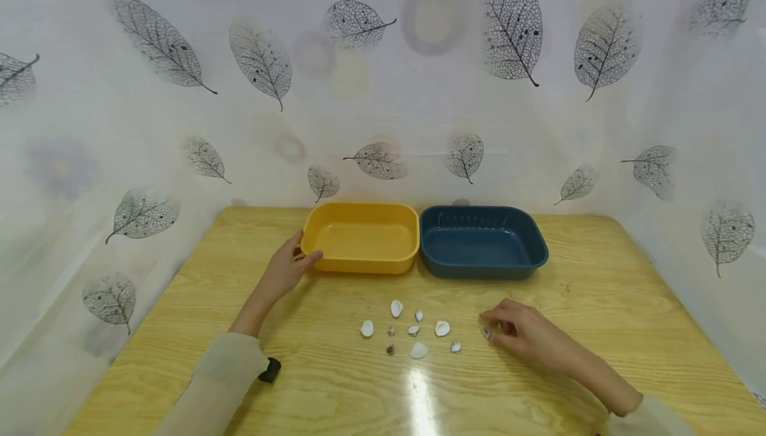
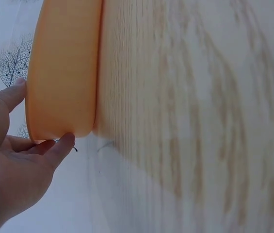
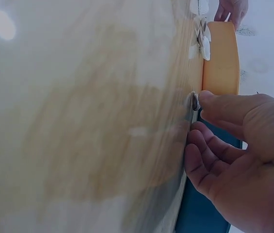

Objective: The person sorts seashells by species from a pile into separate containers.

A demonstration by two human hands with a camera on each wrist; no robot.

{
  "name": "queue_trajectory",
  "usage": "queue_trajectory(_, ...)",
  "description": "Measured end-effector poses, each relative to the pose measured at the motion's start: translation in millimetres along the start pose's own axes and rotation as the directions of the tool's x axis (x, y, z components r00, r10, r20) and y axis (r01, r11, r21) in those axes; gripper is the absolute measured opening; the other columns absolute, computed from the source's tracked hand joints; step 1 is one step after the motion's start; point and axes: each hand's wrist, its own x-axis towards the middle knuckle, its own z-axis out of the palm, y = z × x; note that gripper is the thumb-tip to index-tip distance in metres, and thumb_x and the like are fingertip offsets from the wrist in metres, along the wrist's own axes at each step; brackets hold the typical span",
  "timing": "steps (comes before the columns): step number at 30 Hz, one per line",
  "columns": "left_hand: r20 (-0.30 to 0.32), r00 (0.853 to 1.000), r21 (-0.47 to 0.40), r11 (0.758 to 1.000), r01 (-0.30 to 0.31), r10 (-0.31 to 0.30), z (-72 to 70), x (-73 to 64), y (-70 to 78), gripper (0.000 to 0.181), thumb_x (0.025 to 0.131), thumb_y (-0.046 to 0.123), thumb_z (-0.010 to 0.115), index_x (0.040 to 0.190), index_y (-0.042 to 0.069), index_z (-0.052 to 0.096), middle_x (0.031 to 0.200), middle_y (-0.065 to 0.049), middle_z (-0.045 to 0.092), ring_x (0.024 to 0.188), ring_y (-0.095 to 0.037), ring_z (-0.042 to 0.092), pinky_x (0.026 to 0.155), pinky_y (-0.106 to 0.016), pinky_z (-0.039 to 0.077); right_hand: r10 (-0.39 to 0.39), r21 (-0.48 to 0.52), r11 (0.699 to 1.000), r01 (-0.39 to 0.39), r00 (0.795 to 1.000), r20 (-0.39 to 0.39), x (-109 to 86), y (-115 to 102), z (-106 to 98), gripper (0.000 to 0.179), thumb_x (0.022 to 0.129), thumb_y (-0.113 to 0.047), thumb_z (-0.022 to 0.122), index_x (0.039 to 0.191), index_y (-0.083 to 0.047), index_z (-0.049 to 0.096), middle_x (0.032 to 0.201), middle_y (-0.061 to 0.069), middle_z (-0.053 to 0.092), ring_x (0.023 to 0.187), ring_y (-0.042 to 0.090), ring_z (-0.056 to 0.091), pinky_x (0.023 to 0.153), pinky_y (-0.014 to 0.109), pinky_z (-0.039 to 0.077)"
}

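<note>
My left hand holds the left front corner of the yellow basin, its thumb at the front rim and its fingers round the side. In the left wrist view the fingertips touch the basin's outer wall. Low over the table, my right hand is bent around a small shell. The thumb tip is right at this shell, while a gap separates the index finger from it. Several white and brownish shells lie scattered on the table between the hands.
A dark blue basin stands against the yellow one at its right. Both are near the back edge of the wooden table. Behind hangs a white cloth printed with leaves. A black band shows at the left wrist.
</note>
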Motion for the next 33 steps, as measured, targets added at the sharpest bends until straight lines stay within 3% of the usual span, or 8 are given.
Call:
queue_trajectory(9, -0.005, 1.000, -0.001, 1.000, 0.018, -0.018, -2.0, -0.9, 1.2, 0.085, 0.106, 0.032, 0.062, 0.161, -0.009, 0.011, 0.165, -0.032, 0.017, 0.144, -0.049, 0.037, 0.112, -0.054, 0.043, 0.018, 0.062, 0.998, -0.022, 0.998, 0.064, 4.9, 0.5, -2.4, 0.028, 0.098, -0.009, 0.071, 0.124, -0.001, 0.073, 0.099, 0.001, 0.065, 0.076, 0.002, 0.050, 0.061, 0.022, 0.048)
queue_trajectory(23, 0.000, 1.000, -0.020, 0.999, 0.028, -0.028, -1.8, -1.4, 2.7, 0.089, 0.104, 0.037, 0.064, 0.162, -0.008, 0.011, 0.166, -0.031, 0.017, 0.145, -0.047, 0.037, 0.112, -0.053, 0.044, 0.020, 0.057, 0.998, -0.022, 0.999, 0.036, 6.5, 2.1, -0.4, 0.024, 0.094, -0.006, 0.075, 0.117, -0.003, 0.077, 0.101, -0.004, 0.067, 0.076, 0.001, 0.052, 0.062, 0.022, 0.050)
queue_trajectory(33, -0.010, 1.000, -0.040, 0.999, 0.027, -0.027, -0.5, -2.5, 3.4, 0.086, 0.105, 0.031, 0.064, 0.162, -0.007, 0.012, 0.166, -0.030, 0.017, 0.145, -0.047, 0.038, 0.112, -0.052, 0.043, 0.012, 0.052, 0.999, -0.013, 1.000, 0.022, 7.2, 1.7, 0.7, 0.021, 0.093, -0.004, 0.075, 0.113, -0.006, 0.079, 0.098, -0.005, 0.068, 0.076, 0.000, 0.053, 0.061, 0.022, 0.050)
